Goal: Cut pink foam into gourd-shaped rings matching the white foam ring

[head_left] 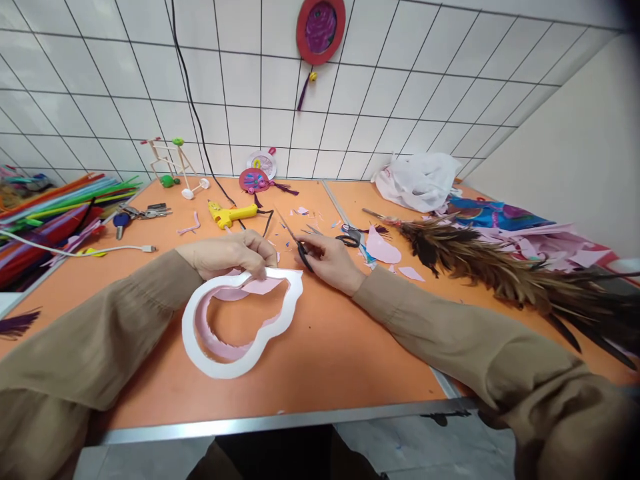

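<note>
My left hand (237,255) pinches the top edge of a white, gourd-shaped paper frame (220,369), which is tilted above the table. Pink paper (207,333) lines its inner side, with a jagged edge around the opening. A loose-looking pink flap (263,287) shows just below my left fingers. In my right hand (333,263) is a pair of scissors (304,257) with black handles, the blades pointing up and to the left, apart from the frame. Part of the handles is hidden by my fingers.
On the orange table (350,353) lie a yellow glue gun (233,215), keys (145,213), a second pair of scissors (353,237) and pink paper scraps (383,247). A feather duster (480,267) and white plastic bag (417,180) occupy the right; colourful pipe cleaners (65,207) the left.
</note>
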The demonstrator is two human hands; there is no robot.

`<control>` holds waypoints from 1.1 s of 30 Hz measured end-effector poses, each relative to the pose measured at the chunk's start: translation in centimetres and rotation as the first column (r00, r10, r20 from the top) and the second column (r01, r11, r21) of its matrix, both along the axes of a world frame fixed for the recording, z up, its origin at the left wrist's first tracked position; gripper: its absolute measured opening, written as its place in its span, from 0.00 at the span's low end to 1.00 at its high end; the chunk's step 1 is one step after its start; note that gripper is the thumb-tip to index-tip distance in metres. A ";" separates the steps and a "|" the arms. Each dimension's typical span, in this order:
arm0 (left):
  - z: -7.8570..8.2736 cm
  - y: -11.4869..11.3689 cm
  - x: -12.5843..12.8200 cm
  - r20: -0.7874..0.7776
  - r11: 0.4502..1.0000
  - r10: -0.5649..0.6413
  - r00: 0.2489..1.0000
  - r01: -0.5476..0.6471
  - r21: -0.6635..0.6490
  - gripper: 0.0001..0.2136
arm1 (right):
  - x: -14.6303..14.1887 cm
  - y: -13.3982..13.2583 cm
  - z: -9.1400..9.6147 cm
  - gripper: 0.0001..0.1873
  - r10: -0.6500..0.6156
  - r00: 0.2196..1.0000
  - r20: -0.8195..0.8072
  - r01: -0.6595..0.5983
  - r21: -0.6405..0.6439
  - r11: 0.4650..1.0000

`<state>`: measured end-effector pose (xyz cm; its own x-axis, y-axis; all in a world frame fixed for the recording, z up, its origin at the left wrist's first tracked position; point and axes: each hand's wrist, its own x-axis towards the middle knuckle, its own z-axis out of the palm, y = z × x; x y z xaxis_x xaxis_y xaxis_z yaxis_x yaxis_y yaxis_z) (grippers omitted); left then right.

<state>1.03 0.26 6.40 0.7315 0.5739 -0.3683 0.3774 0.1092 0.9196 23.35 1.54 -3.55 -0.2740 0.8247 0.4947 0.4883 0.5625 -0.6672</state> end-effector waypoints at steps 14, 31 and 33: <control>-1.4 1.9 0.8 -0.027 0.999 0.001 1.000 -0.002 -0.039 0.01 | 0.0 -1.0 1.7 0.28 0.119 0.818 -0.562 -0.425 -0.454 0.783; -2.8 2.4 0.9 -0.020 0.987 0.144 0.989 -0.146 -0.074 0.03 | -0.4 -1.5 1.4 0.25 0.145 0.860 -0.490 -0.412 -0.497 0.764; -2.6 2.5 0.7 -0.014 0.985 0.167 0.986 -0.167 -0.052 0.02 | -0.1 -1.2 1.4 0.23 0.080 0.896 -0.436 -0.295 -0.451 0.842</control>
<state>1.70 2.72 3.81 0.6233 0.6673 -0.4077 0.3581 0.2199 0.9074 23.20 0.32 -2.12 -0.3252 0.9363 0.1324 0.0512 0.1572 -0.9862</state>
